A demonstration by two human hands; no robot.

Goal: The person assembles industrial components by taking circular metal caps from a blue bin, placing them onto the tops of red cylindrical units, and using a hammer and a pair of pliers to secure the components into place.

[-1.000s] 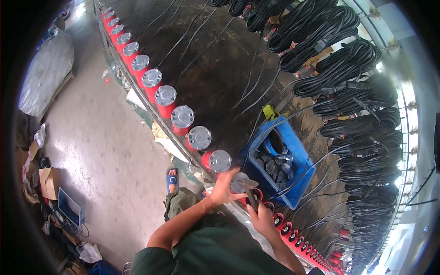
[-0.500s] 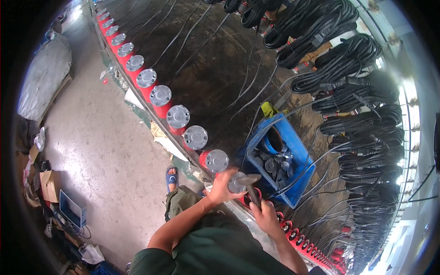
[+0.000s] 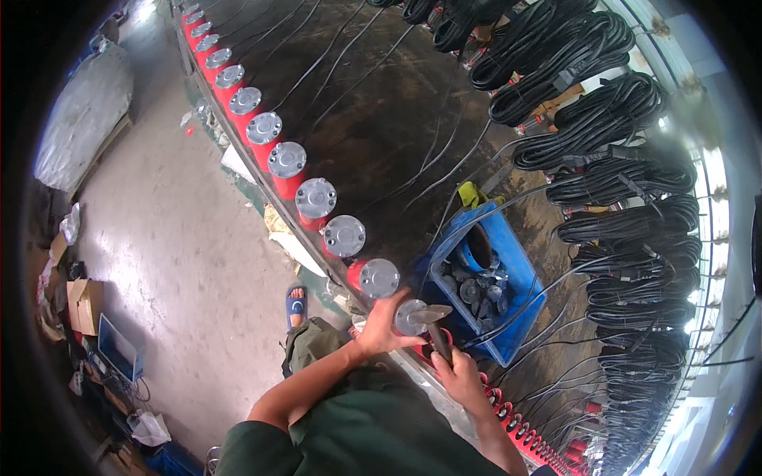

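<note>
My left hand [image 3: 382, 327] grips a round grey metal cap [image 3: 410, 316] on top of a red cylinder at the bench edge. My right hand [image 3: 456, 375] is closed around the dark handle of a hammer [image 3: 434, 327], whose metal head lies across the cap. A row of red cylinders with grey caps [image 3: 317, 198] runs along the bench edge to the upper left. Open red cylinders [image 3: 508, 416] without caps continue to the lower right.
A blue plastic bin [image 3: 508, 258] with grey metal parts and a blue ring sits on the dark bench [image 3: 381, 119]. Coils of black cable [image 3: 603, 127] hang along the far side. On the concrete floor lie cardboard boxes [image 3: 83, 297] and a covered pallet [image 3: 83, 119]. My sandalled foot [image 3: 296, 303] shows below.
The view has drifted slightly. Both hands stay at the same cap, and the hammer head has come down onto it.
</note>
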